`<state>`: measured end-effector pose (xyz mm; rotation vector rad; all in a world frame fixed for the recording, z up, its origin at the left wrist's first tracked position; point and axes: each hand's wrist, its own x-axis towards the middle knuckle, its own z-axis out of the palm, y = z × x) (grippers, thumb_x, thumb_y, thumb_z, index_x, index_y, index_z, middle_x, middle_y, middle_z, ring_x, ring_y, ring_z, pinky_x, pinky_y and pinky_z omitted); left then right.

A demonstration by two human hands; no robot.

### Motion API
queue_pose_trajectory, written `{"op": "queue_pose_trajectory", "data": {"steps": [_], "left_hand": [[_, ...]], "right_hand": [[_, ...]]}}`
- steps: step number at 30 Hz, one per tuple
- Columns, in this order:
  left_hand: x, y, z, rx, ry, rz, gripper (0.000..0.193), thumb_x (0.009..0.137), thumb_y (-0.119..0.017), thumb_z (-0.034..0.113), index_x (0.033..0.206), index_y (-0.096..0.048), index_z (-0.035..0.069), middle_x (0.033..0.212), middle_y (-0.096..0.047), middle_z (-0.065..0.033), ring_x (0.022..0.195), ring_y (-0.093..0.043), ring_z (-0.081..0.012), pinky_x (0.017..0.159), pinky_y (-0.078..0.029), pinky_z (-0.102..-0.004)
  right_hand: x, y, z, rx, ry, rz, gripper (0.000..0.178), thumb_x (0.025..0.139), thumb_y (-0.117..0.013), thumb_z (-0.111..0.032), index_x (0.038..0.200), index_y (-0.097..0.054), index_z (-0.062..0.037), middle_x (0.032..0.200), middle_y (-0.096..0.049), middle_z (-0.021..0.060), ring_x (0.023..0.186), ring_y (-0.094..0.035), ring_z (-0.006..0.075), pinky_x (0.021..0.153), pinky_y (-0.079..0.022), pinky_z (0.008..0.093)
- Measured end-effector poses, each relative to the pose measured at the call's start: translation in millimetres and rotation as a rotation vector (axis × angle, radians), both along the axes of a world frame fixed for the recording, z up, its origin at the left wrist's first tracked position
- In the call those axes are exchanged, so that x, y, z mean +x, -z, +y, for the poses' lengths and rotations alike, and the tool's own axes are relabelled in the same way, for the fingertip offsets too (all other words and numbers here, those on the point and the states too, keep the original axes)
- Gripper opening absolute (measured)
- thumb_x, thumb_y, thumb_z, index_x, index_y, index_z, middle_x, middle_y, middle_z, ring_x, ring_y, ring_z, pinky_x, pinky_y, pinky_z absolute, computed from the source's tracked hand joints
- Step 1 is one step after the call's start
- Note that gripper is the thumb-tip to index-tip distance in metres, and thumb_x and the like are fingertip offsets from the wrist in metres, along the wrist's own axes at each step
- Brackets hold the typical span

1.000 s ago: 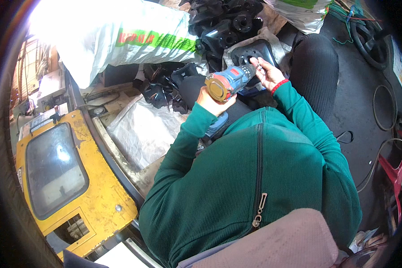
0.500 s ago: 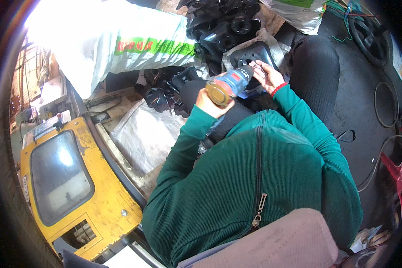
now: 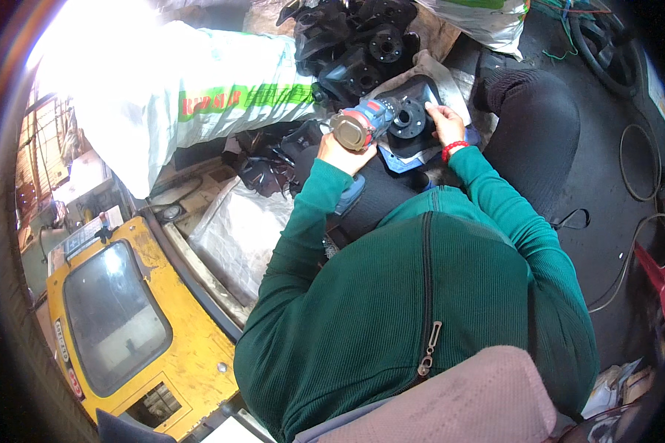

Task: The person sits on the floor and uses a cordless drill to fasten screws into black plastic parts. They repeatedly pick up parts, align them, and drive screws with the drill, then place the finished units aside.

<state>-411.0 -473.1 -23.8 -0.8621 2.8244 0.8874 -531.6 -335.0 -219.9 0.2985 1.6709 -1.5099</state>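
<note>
My left hand is wrapped round the grip of a blue and red cordless drill. Its chuck end is close against the round, holed hub of a black plastic part; whether a bit touches the hub I cannot make out. At the part's right edge, my right hand has its thumb and fingers closed on the rim. The part lies between my legs on a pale cloth or sack, with a blue edge showing at its near side.
Beyond lies a heap of similar black parts. A big white and green sack fills the far left, above a yellow machine panel with a window. Clear plastic sheeting sits beside my left arm. A black wheel is far right.
My right hand has left the drill's chuck and moved to the part's right edge. The drill has shifted slightly left and away from me, uncovering the hub.
</note>
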Motion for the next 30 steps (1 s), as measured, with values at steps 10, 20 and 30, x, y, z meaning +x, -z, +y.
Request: {"op": "queue_pose_trajectory", "data": {"steps": [10,20,30], "left_hand": [[-1,4,-2,0.046,-0.016,-0.119,0.049,0.063,-0.075,0.031,0.101,-0.061,0.003,0.093,-0.065,-0.0167,0.09,-0.064,-0.0271,0.08,-0.051,-0.0351],[-40,0,-22,0.076,0.035,-0.322,0.04,0.064,-0.071,0.03,0.094,-0.064,0.005,0.086,-0.066,-0.0154,0.085,-0.064,-0.029,0.077,-0.051,-0.0364],[-61,-7,-24,0.05,0.148,-0.353,0.035,0.065,-0.07,0.024,0.094,-0.062,0.006,0.089,-0.065,-0.0139,0.085,-0.064,-0.0282,0.077,-0.051,-0.0354]], "right_hand": [[4,2,-4,-0.065,-0.136,0.008,0.039,0.074,-0.072,-0.042,0.09,-0.066,-0.0071,0.077,-0.062,-0.0019,0.06,-0.052,0.0075,0.05,-0.041,0.0234],[1,6,-6,-0.087,-0.188,0.031,0.033,0.076,-0.072,-0.036,0.074,-0.061,-0.0044,0.06,-0.055,-0.001,0.05,-0.049,0.0077,0.047,-0.043,0.024],[0,0,-6,-0.113,-0.208,-0.009,0.028,0.08,-0.069,-0.031,0.069,-0.056,-0.0084,0.061,-0.051,-0.0046,0.053,-0.047,0.005,0.046,-0.044,0.0223]]}}
